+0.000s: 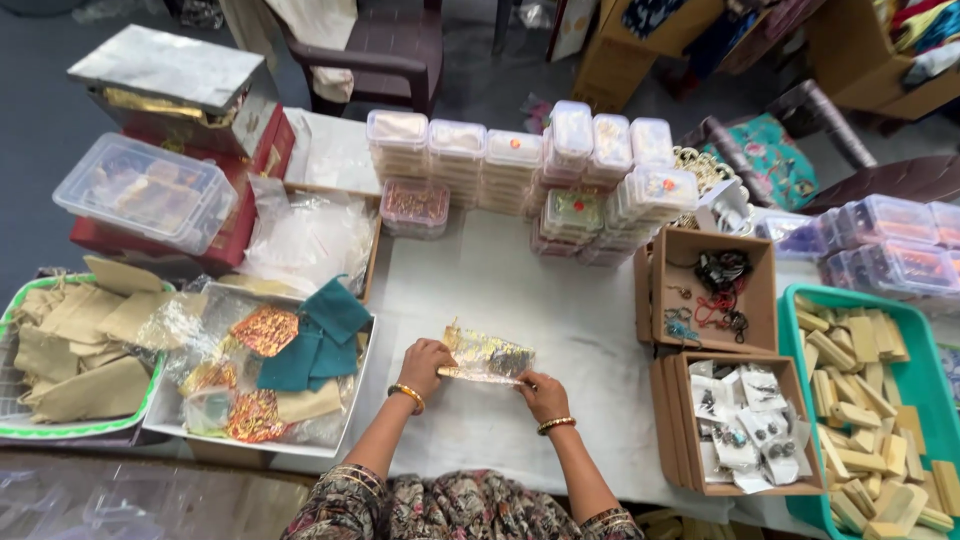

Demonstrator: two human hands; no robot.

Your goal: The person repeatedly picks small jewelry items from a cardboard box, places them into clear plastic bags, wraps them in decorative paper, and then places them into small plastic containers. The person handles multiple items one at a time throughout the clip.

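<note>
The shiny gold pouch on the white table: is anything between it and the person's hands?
No. Both the left hand and the right hand already grip the pouch at its lower edge, and nothing lies on it or between it and the fingers.

- The small flat packet of clear crinkled film (487, 357) looks glossy, with shiny gold foil glinting inside it.
- The white cloth-covered worktop (520, 290) looks matt and smooth.
- The stacked clear plastic lidded boxes (520, 165) are shiny and see-through.
- The two brown cardboard trays (762, 300) look dull and papery.
- The teal plastic tray (920, 370) is smooth with a slight sheen; the tan slips (860, 400) in it look like matt card.
- The beige cloth pouches (80, 345) look soft and matt.
- The teal fabric pieces (320, 340) are matt, like felt.
- The gold bangles (408, 396) at the wrists look like polished metal.
</note>
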